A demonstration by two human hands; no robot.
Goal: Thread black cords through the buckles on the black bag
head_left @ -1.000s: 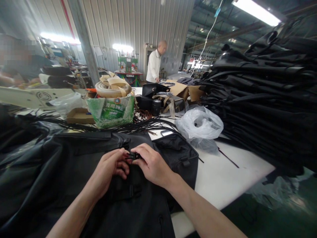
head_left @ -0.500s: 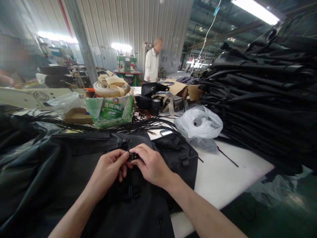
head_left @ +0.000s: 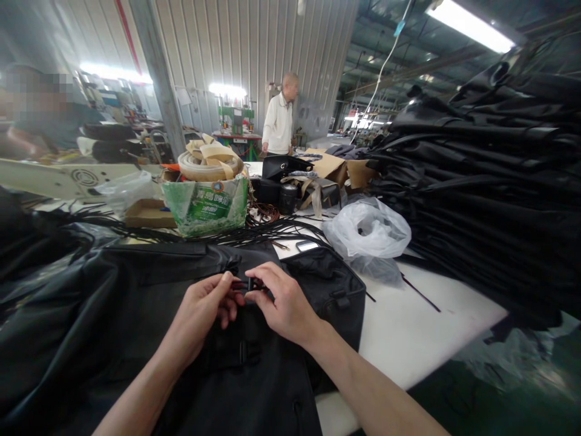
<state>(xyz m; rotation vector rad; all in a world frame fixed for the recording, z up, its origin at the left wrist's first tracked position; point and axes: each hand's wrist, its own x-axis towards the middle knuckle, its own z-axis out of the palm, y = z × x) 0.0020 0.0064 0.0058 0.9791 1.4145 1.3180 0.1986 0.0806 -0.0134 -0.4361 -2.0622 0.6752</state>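
A large black bag of smooth, leather-like material lies spread over the table in front of me. Above it, my right hand pinches a small black buckle between thumb and fingers. My left hand is closed, thumb against fingers, on a thin black strap that runs to the buckle. Its far end is hidden by my fingers. Another black buckle sits on the bag below my hands. To the right of them lies a black pocketed section with a strap loop.
Clear plastic wrap lies on the white table. Beyond the bag are black cords, a phone, and a green carton with rolled webbing. Black material is piled high at right. Two people are farther back.
My hands have drawn slightly apart, baring a short length of strap between my left fingers and the buckle. The view has shifted a little.
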